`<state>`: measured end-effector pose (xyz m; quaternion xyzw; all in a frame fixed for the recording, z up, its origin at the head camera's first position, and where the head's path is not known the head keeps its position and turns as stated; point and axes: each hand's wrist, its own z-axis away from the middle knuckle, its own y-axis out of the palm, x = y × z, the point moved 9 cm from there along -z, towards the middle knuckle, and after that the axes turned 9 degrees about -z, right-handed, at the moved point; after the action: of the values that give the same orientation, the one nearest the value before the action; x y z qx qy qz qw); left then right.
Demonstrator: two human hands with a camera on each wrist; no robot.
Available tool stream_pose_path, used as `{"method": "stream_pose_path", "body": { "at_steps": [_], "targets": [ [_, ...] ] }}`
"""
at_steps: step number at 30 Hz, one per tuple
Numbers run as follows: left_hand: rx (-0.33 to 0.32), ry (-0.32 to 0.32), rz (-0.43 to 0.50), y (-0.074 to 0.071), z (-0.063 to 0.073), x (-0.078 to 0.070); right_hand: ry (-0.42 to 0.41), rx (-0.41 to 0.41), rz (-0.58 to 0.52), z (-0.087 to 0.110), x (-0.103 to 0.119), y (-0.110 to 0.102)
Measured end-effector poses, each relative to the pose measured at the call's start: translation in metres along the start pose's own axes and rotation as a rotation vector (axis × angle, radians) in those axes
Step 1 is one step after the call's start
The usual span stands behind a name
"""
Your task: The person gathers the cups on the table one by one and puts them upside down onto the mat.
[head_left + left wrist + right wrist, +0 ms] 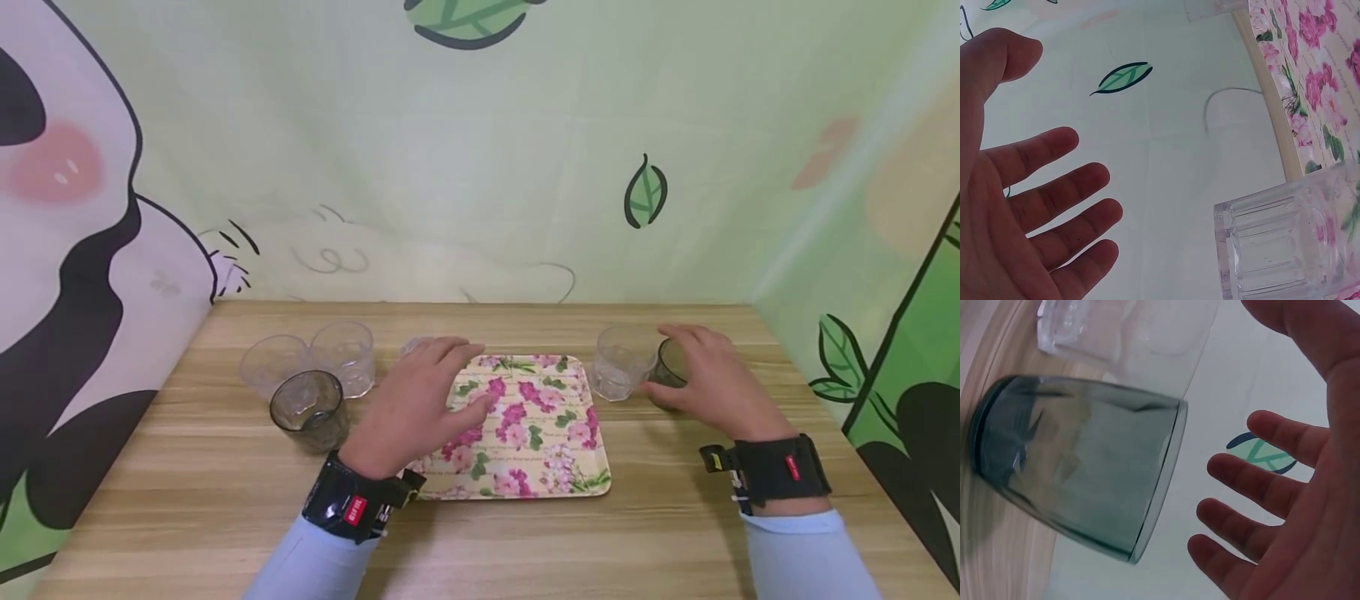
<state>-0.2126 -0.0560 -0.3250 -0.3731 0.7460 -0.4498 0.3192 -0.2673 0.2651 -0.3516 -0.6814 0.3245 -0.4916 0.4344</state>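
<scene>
My left hand (420, 400) hovers over the left part of a floral tray (555, 467), fingers spread and holding nothing. Near it a clear glass (1272, 244) stands on the tray, thick end away from the surface; the hand mostly hides this glass in the head view. On the right, my right hand (712, 379) reaches around a smoky grey glass (670, 367), thumb on the near side and fingers beyond. The right wrist view shows these fingers (1254, 481) loosely spread, apart from the grey glass (1085, 462). Just left of it stands another clear glass (618, 367).
At the left of the wooden table (187, 492), two clear glasses (345, 358) and one smoky grey glass (309, 412) stand close together. Behind the table hangs a pale green printed cloth (510, 183), and printed sides rise at left and right.
</scene>
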Motion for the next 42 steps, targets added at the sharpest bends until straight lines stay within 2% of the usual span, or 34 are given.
{"method": "stream_pose_path", "body": {
  "at_steps": [9, 27, 42],
  "targets": [
    [-0.008, -0.007, 0.006, 0.000, 0.002, 0.002, 0.060, 0.058, 0.035, 0.000, -0.015, 0.004],
    [-0.021, 0.007, 0.002, -0.003, 0.002, 0.001, 0.119, 0.099, -0.016, -0.001, -0.044, 0.018],
    [-0.016, 0.005, -0.007, -0.003, 0.001, 0.002, 0.148, 0.121, -0.052, -0.009, -0.057, 0.029]
  ]
}}
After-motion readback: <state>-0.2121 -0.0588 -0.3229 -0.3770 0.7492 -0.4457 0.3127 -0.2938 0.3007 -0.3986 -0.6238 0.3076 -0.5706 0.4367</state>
